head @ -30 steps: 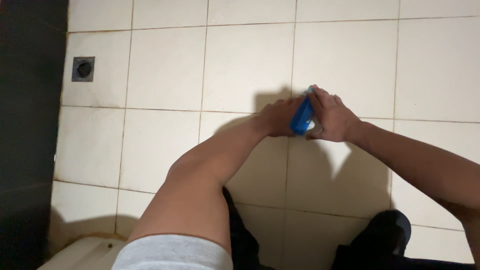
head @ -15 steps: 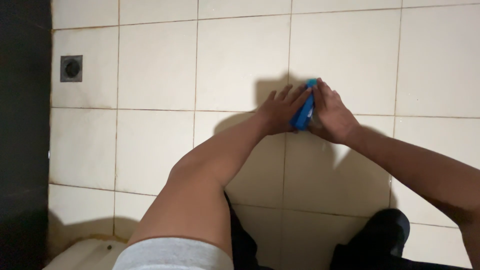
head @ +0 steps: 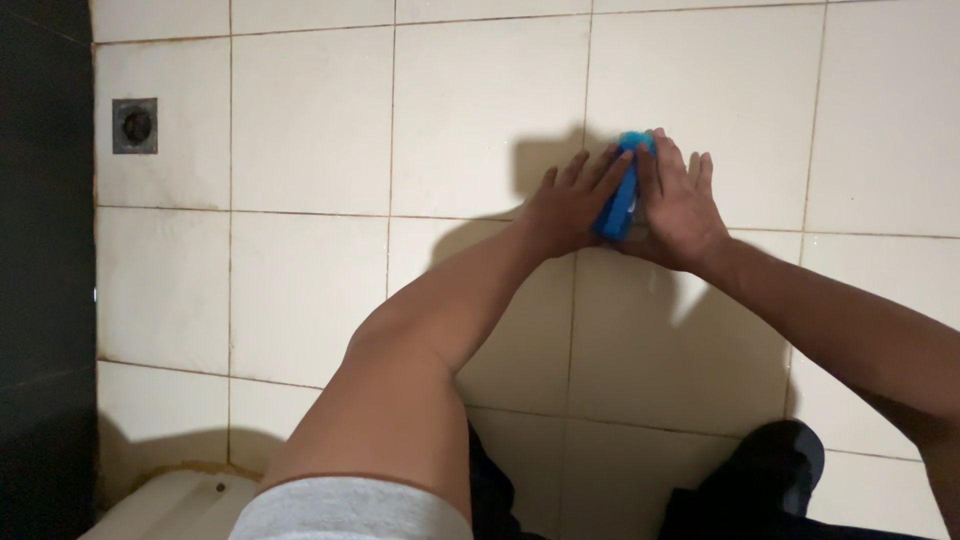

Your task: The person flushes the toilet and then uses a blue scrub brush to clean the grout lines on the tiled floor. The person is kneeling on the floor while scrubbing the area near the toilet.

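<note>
The cream tiled floor (head: 310, 120) filled nearly the whole view, its grout lines running in a wide grid, with a dark wall (head: 40, 270) along the left edge. At the bottom left you had a pale rounded fixture (head: 170, 505) just in view, and your dark trousers (head: 750, 490) showed along the lower edge. Your two forearms reached out from the bottom towards the upper middle of the floor, where they met. Your left hand (head: 565, 205) lay flat with its fingers spread and pressed against the side of a blue scrubbing brush (head: 622, 190). Your right hand (head: 680, 200) lay over the brush's other side, fingers extended and close together, holding it down on the tile. A small square floor drain (head: 135, 125) sat well apart at the upper left.
</note>
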